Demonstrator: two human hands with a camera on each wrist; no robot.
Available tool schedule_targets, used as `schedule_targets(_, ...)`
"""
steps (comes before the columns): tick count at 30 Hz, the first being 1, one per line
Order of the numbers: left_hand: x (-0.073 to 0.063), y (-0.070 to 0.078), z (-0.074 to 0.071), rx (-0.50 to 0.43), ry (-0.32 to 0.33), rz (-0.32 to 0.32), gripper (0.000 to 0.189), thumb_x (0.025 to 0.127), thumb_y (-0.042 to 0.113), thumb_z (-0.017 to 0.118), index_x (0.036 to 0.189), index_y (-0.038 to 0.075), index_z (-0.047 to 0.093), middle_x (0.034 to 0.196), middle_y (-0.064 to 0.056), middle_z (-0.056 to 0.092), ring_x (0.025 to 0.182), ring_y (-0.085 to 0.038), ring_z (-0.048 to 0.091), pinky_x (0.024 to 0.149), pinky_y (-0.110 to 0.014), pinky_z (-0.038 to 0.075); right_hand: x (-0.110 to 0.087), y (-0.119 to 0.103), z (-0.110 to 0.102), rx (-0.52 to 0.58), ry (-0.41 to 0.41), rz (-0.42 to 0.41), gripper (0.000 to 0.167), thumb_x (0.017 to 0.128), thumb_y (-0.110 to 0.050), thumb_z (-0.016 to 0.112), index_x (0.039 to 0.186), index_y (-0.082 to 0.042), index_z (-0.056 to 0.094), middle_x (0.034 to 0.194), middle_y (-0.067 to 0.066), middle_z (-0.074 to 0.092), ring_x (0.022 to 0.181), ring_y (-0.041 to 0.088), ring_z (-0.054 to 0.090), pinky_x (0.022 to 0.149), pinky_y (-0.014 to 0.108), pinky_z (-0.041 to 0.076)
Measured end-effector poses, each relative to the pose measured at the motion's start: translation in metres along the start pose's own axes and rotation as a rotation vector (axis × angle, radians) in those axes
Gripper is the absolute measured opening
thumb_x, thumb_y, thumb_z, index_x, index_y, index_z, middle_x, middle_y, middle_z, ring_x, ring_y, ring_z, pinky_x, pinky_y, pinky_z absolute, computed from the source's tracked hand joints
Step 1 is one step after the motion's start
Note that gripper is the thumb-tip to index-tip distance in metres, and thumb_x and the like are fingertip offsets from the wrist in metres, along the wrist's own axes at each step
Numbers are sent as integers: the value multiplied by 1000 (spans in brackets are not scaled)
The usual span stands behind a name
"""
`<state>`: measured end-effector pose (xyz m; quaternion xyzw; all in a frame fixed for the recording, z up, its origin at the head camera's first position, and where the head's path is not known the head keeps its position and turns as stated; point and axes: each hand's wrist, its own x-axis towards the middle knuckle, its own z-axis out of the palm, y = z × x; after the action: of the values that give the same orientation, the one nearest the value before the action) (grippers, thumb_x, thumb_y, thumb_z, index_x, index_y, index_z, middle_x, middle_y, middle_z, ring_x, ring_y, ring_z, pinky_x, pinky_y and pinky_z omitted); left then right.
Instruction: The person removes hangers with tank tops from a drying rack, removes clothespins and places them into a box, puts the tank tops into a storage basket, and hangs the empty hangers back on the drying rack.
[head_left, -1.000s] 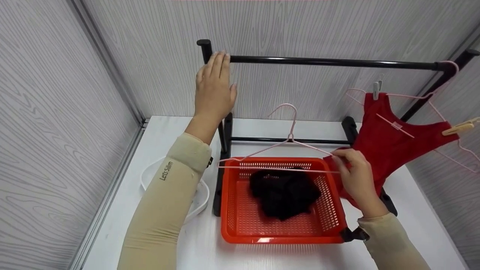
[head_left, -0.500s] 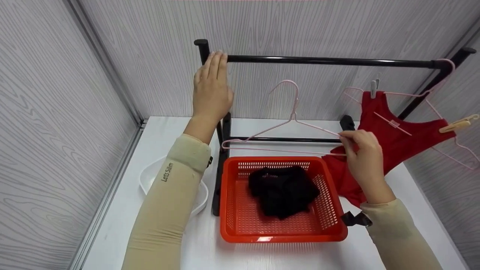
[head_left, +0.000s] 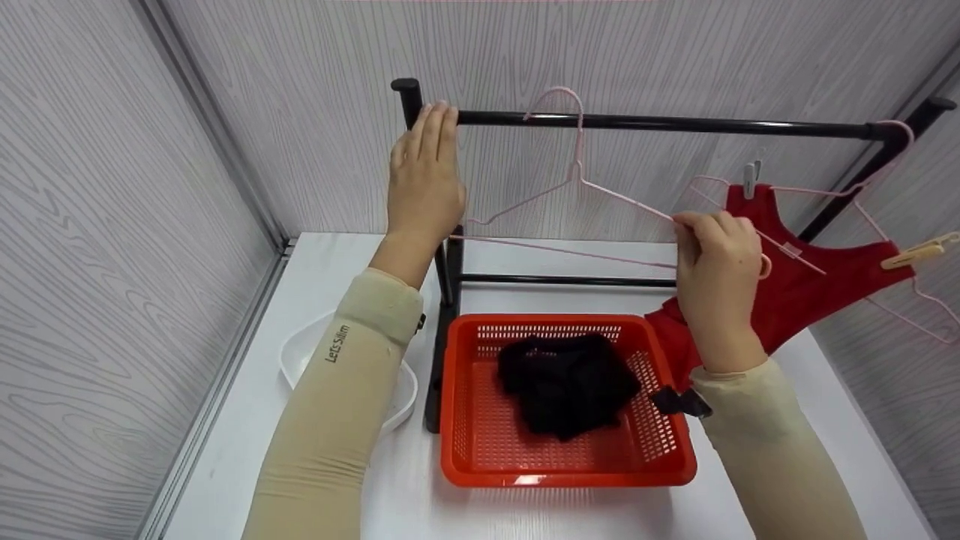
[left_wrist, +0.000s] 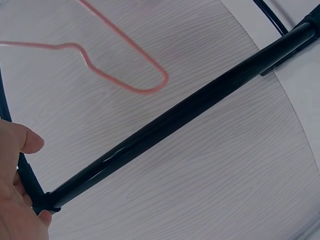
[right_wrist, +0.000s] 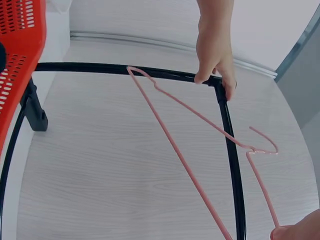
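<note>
My left hand [head_left: 426, 184] holds the left top corner of a black clothes rack [head_left: 675, 126]. In the left wrist view, the thumb of the left hand [left_wrist: 15, 210] and its fingers lie on either side of the rack post. My right hand [head_left: 720, 281] pinches the right arm of a pink wire hanger [head_left: 624, 199]. The hanger's hook overlaps the top rail in the head view; whether it touches is unclear. In the right wrist view the hook of the hanger [right_wrist: 172, 142] shows beside the rail. The hanger bears no garment.
A red garment [head_left: 795, 292] hangs at the right by clothespins [head_left: 911, 256] from another pink hanger. Below the rail stands an orange basket [head_left: 568, 478] holding black cloth [head_left: 570, 386]. A white dish [head_left: 409, 394] sits partly hidden behind the left forearm. Walls enclose the table.
My right hand has raised the pink hanger from just above the basket until its hook is level with the top rail. My left hand has stayed at the rack corner.
</note>
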<state>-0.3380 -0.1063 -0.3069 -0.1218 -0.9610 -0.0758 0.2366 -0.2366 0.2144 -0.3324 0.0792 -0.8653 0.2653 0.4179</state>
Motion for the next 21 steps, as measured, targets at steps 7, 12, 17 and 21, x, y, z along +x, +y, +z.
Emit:
schedule_targets(7, -2, -2, 5, -4, 12, -9, 70, 100, 11, 43, 160, 7, 7, 167, -8, 8, 154, -23, 1, 123, -41, 7, 16, -9, 29, 4, 52, -34, 15, 98, -6, 62, 100, 3, 73, 90, 20, 67, 86, 38, 55, 81, 48, 40)
schedule_targets(12, -1, -1, 7, -8, 4, -8, 72, 99, 12, 43, 160, 7, 5, 167, -8, 6, 154, -23, 0, 123, -40, 5, 16, -9, 46, -21, 70, -28, 13, 98, -5, 63, 98, 2, 74, 90, 20, 67, 86, 38, 55, 80, 50, 41)
schedule_targets(17, 0, -3, 8, 0, 14, -13, 73, 98, 11, 43, 160, 8, 5, 167, -8, 7, 154, -23, -1, 123, -40, 6, 13, -8, 63, -67, 61, -58, 12, 98, -7, 64, 97, 0, 73, 91, 18, 68, 85, 39, 56, 75, 50, 42)
schedule_targets(21, 0, -5, 9, -5, 26, -15, 74, 97, 10, 44, 160, 8, 6, 167, -9, 8, 154, -23, 0, 123, -40, 7, 4, -8, 78, -87, 49, -81, 11, 97, -9, 65, 96, -1, 73, 91, 16, 68, 83, 39, 57, 70, 50, 41)
